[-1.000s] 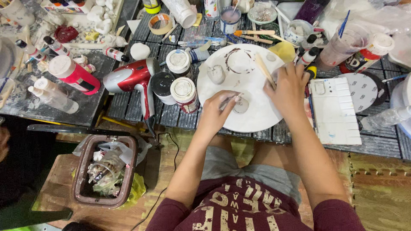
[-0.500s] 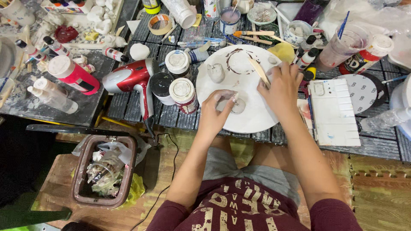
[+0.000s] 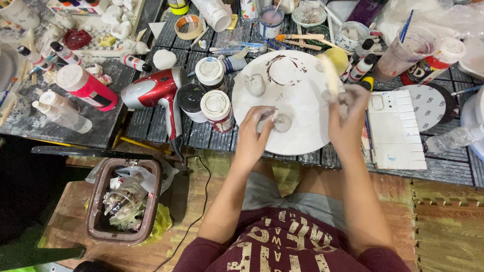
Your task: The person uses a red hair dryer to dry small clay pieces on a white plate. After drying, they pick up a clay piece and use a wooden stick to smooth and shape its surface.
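Note:
My left hand (image 3: 254,135) rests on the round white board (image 3: 290,98), fingertips pinching a small pale clay piece (image 3: 282,122) near the board's front. My right hand (image 3: 347,108) is lifted over the board's right edge, blurred, gripping a flat wooden stick (image 3: 330,73) that points away from me. Another small clay lump (image 3: 255,84) sits on the board's left part, and a brown ring stain (image 3: 282,70) marks its far part.
A red hair dryer (image 3: 159,90), white-lidded jars (image 3: 217,108), a red bottle (image 3: 85,88), brushes, cups and a white paint palette (image 3: 396,131) crowd the slatted table. A brown waste bin (image 3: 123,201) stands on the floor at left.
My right hand has lifted off the board and swung right with the wooden stick. My left hand stays on the small clay piece.

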